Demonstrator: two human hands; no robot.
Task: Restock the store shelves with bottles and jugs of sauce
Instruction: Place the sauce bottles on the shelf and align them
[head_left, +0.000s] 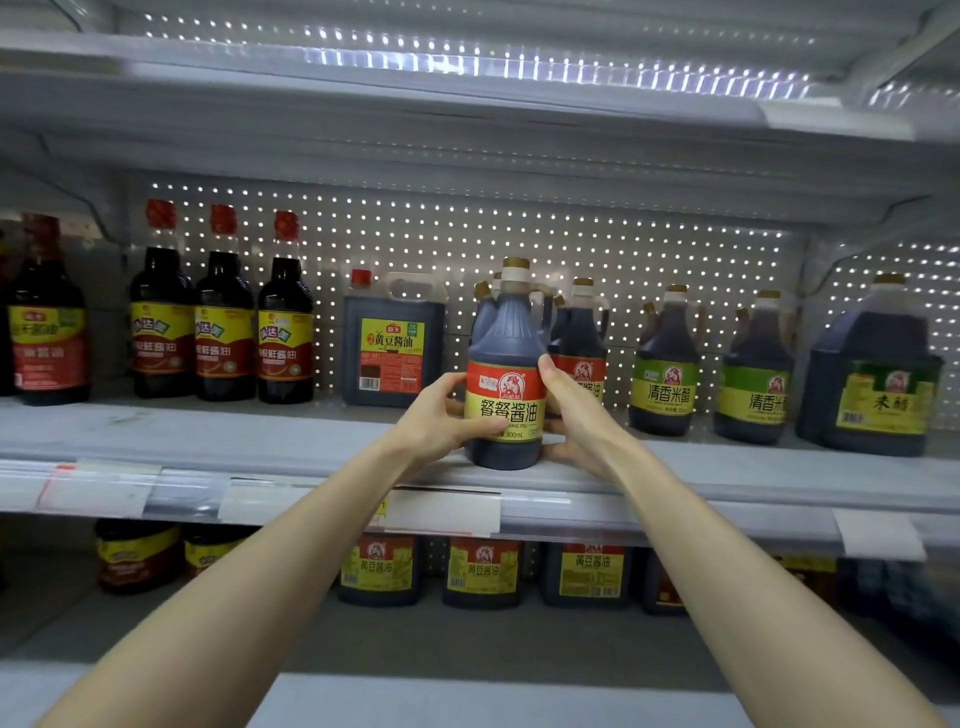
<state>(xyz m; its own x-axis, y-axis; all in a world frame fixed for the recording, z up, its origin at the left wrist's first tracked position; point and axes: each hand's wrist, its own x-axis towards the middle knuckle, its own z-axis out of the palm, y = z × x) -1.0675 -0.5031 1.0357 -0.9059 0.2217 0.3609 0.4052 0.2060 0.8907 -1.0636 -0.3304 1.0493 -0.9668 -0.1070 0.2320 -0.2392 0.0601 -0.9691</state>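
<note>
**Both hands on a soy sauce bottle at the middle shelf**

At the centre of the frame, a dark plastic soy sauce bottle with a red-and-yellow label and a tan cap (505, 384) stands upright at the front edge of the grey metal shelf (208, 431). It cannot be told whether its base rests on the shelf or hangs just above it. The left hand (441, 415) grips the bottle's left side, thumb lying across the yellow part of the label. The right hand (571, 410) grips the right side, thumb up against the red band and fingers curled low near the base.

Just behind the held bottle stand matching tan-capped bottles (579, 343). To the left sit a square dark jug with a red cap (393, 343) and three tall dark bottles with red caps (223, 322). To the right are two green-labelled jugs (665, 374) and a large dark jug (878, 374). Behind them runs a white perforated back panel (571, 244). On the lower shelf, square jugs with yellow labels (483, 571) stand in a row.
</note>
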